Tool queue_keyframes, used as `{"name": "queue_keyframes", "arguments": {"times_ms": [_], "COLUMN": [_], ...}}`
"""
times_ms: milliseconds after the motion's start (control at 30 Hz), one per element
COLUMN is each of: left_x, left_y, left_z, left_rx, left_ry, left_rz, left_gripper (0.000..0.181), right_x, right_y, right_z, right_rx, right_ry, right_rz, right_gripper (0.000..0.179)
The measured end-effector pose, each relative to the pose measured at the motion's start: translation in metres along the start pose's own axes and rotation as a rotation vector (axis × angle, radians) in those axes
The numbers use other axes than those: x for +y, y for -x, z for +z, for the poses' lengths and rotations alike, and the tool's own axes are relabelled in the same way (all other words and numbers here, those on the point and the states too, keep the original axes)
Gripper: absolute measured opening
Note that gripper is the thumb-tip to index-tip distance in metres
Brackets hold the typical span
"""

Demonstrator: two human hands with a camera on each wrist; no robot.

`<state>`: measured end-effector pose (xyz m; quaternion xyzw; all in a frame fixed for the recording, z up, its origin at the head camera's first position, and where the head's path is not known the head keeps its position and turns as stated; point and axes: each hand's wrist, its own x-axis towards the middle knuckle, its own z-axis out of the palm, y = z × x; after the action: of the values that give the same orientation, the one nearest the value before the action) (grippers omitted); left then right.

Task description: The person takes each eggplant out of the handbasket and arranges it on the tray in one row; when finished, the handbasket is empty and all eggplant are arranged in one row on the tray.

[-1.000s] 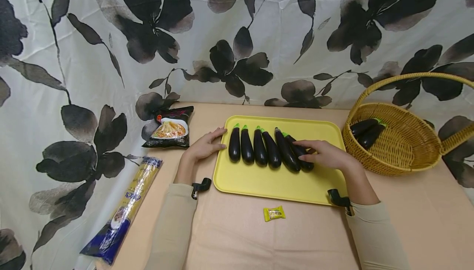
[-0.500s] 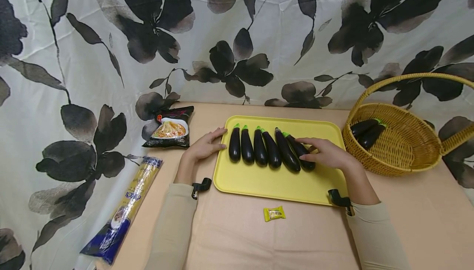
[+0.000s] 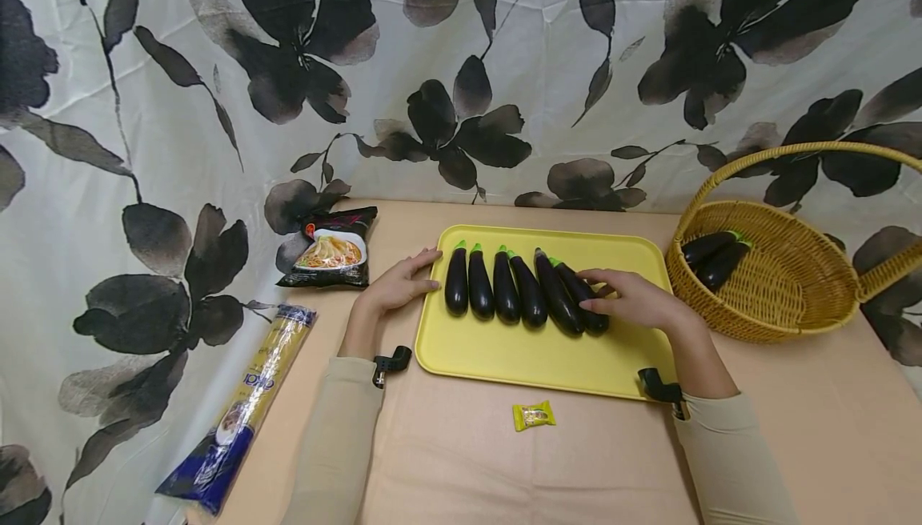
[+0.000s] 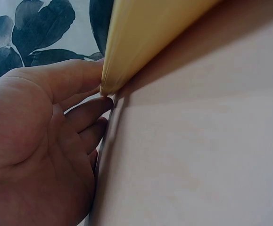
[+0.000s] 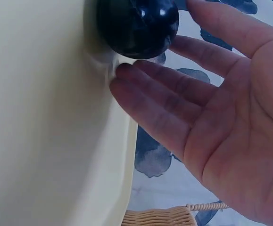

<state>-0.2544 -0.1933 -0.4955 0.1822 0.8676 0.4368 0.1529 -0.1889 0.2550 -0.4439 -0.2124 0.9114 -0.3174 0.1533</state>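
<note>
Several dark eggplants lie side by side in a row on a yellow tray. My right hand is at the right end of this row. Its thumb lies across the rightmost eggplant and its index finger reaches along the far side, lightly holding it. In the right wrist view the other fingers extend near the tray surface. At the tray's left rim rests my left hand, fingers loosely extended and fingertips right at the edge. The left wrist view shows the tray's outer wall beside its thumb.
Right of the tray stands a wicker basket with a tall handle and two eggplants inside. A black noodle packet and a long pasta bag lie to the left. One small yellow wrapped packet is in front.
The rightmost eggplant's lower end shifted slightly right, then back left, together with small movements of my right hand. My left hand has stayed at the tray's rim.
</note>
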Motion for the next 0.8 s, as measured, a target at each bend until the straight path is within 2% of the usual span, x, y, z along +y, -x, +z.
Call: {"name": "queue_keyframes", "arguments": {"times_ms": [100,333,633,800], "left_x": [0.000,-0.001,0.000,-0.001], "left_y": [0.000,0.000,0.000,0.000], "left_z": [0.000,0.000,0.000,0.000], "left_rx": [0.000,-0.003,0.004,0.002], "left_ry": [0.001,-0.007,-0.005,0.003], "left_rz": [0.003,0.017,-0.007,-0.010], "left_gripper": [0.068,0.069,0.067,0.068], "right_x": [-0.001,-0.004,0.004,0.016], "right_y": [0.003,0.017,0.047,0.060], "right_z": [-0.003,-0.023,-0.052,-0.061], "right_rx": [0.047,0.211,0.522,0.607], "right_ry": [-0.008,-0.047,-0.050,-0.063], "right_rz": [0.001,0.000,0.077,0.154], "right_gripper": [0.062,0.058,0.056,0.055]}}
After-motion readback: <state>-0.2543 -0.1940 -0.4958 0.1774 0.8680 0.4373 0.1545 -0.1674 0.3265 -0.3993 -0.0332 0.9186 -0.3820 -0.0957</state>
